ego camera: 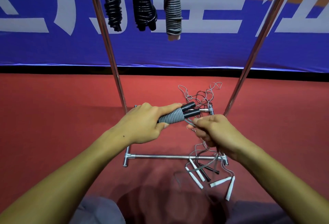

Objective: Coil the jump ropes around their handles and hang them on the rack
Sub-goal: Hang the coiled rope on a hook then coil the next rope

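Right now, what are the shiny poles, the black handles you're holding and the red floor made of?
The rack poles look like polished metal, probably steel: they are silvery with bright reflections. The black handles in the left hand look like matte plastic or foam; the dull, even surface leaves it open. The red floor looks like carpet or a rubbery mat: flat colour, no shine.

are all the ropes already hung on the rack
No, three coiled ropes hang up top, but loose ropes lie on the floor and the left hand grips a half-wound pair of handles.
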Motion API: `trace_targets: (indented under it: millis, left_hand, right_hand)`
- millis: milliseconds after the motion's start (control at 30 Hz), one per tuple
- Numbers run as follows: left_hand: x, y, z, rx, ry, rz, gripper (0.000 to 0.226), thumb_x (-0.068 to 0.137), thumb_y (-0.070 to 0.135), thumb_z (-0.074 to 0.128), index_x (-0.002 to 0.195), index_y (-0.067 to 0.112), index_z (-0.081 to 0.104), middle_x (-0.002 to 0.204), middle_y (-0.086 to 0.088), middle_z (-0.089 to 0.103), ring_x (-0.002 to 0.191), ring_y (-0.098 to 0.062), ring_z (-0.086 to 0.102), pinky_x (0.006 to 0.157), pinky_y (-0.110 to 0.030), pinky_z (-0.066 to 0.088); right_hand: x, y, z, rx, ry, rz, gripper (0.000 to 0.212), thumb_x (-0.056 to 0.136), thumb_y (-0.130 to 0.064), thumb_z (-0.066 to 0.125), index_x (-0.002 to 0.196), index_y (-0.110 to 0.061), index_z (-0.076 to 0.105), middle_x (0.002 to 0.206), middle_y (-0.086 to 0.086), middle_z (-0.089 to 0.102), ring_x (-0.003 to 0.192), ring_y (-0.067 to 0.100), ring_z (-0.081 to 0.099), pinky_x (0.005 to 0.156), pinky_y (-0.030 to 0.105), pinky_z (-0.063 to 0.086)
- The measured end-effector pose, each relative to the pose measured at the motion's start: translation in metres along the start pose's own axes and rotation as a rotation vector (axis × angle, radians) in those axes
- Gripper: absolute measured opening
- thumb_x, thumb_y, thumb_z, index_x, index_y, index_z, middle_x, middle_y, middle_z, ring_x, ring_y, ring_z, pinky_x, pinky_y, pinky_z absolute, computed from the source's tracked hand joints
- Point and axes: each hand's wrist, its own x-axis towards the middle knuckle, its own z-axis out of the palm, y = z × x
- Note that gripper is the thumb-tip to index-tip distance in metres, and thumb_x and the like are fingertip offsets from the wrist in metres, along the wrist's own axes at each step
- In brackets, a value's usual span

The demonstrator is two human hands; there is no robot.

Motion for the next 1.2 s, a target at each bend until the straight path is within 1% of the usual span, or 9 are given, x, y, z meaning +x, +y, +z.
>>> trace_targets:
  millis: [67, 133, 267, 467, 567, 667, 900, 1067, 1200]
  left_hand:
    - [0.0, -0.001, 0.001, -0.001, -0.025, 0.0, 0.078, 0.1, 0.038, 0.062, 0.152, 0.072, 0.015, 0.063, 0.005, 0.056, 0.081, -0.026, 0.073, 0.081, -0.042, 0.06]
    - [0.0, -0.001, 0.001, -0.038, -0.072, 0.003, 0.076, 0.101, 0.035, 0.062, 0.153, 0.07, 0.019, 0.064, 0.005, 0.067, 0.071, -0.013, 0.074, 0.082, -0.039, 0.062]
    - [-0.003, -0.003, 0.0, -0.184, -0.207, 0.015, 0.073, 0.105, 0.024, 0.062, 0.157, 0.061, 0.027, 0.072, 0.0, 0.076, 0.057, -0.002, 0.073, 0.084, -0.026, 0.061]
    - [-0.007, -0.001, -0.005, -0.267, -0.243, -0.009, 0.074, 0.106, 0.021, 0.061, 0.161, 0.053, 0.024, 0.075, 0.0, 0.076, 0.058, -0.009, 0.075, 0.071, -0.02, 0.059]
    - [-0.006, -0.001, -0.008, -0.272, -0.268, 0.005, 0.058, 0.105, 0.019, 0.062, 0.149, 0.051, 0.044, 0.072, -0.002, 0.075, 0.057, -0.013, 0.075, 0.065, -0.022, 0.06]
    - [-0.005, -0.003, -0.004, -0.247, -0.352, -0.025, 0.06, 0.104, 0.019, 0.062, 0.152, 0.05, 0.044, 0.074, -0.005, 0.076, 0.058, -0.015, 0.076, 0.068, -0.031, 0.064]
    - [-0.008, -0.002, 0.001, -0.249, -0.578, -0.081, 0.063, 0.105, 0.022, 0.061, 0.155, 0.052, 0.038, 0.078, -0.008, 0.079, 0.061, -0.021, 0.078, 0.071, -0.041, 0.066]
    - [-0.007, -0.002, 0.001, -0.235, -0.609, -0.096, 0.061, 0.105, 0.02, 0.062, 0.154, 0.05, 0.042, 0.075, -0.009, 0.077, 0.06, -0.022, 0.078, 0.071, -0.043, 0.067]
    - [-0.008, -0.003, 0.001, -0.203, -0.637, -0.09, 0.06, 0.104, 0.019, 0.062, 0.152, 0.05, 0.045, 0.074, -0.009, 0.077, 0.059, -0.023, 0.077, 0.072, -0.044, 0.066]
  right_hand:
    - [-0.006, -0.002, -0.001, -0.439, 0.107, -0.174, 0.022, 0.093, -0.038, 0.072, 0.086, -0.017, 0.071, 0.056, -0.011, 0.054, 0.05, 0.011, 0.041, 0.051, 0.027, 0.035]
    - [-0.009, 0.002, -0.003, -0.773, 0.206, -0.306, 0.018, 0.086, -0.039, 0.074, 0.093, -0.027, 0.062, 0.063, -0.01, 0.064, 0.061, 0.01, 0.056, 0.062, 0.031, 0.046]
    - [-0.013, 0.003, 0.002, -1.093, 0.294, -0.526, 0.018, 0.094, -0.046, 0.063, 0.103, -0.032, 0.056, 0.079, -0.007, 0.071, 0.082, 0.025, 0.067, 0.065, 0.037, 0.044]
    - [-0.016, 0.003, 0.001, -1.004, 0.301, -0.685, 0.021, 0.095, -0.052, 0.066, 0.098, -0.032, 0.06, 0.064, -0.014, 0.057, 0.069, 0.017, 0.059, 0.061, 0.036, 0.043]
    - [-0.016, 0.001, 0.0, -0.97, 0.261, -0.68, 0.018, 0.093, -0.049, 0.07, 0.099, -0.034, 0.063, 0.083, -0.018, 0.058, 0.074, 0.009, 0.055, 0.067, 0.036, 0.046]
    - [-0.013, 0.003, -0.001, -0.965, 0.172, -0.646, 0.016, 0.09, -0.045, 0.076, 0.098, -0.034, 0.067, 0.102, -0.016, 0.05, 0.082, 0.009, 0.056, 0.072, 0.039, 0.051]
    - [0.003, 0.005, -0.013, -0.997, -0.153, -0.542, 0.023, 0.087, -0.055, 0.075, 0.095, -0.034, 0.07, 0.09, -0.021, 0.058, 0.08, -0.004, 0.053, 0.076, 0.04, 0.053]
    - [0.005, 0.001, -0.013, -0.926, -0.192, -0.478, 0.027, 0.086, -0.047, 0.081, 0.093, -0.025, 0.067, 0.081, -0.009, 0.065, 0.062, 0.008, 0.063, 0.063, 0.032, 0.054]
    - [0.005, 0.003, -0.015, -1.043, -0.3, -0.417, 0.015, 0.095, -0.036, 0.074, 0.097, -0.023, 0.068, 0.087, -0.006, 0.07, 0.076, 0.008, 0.064, 0.074, 0.033, 0.054]
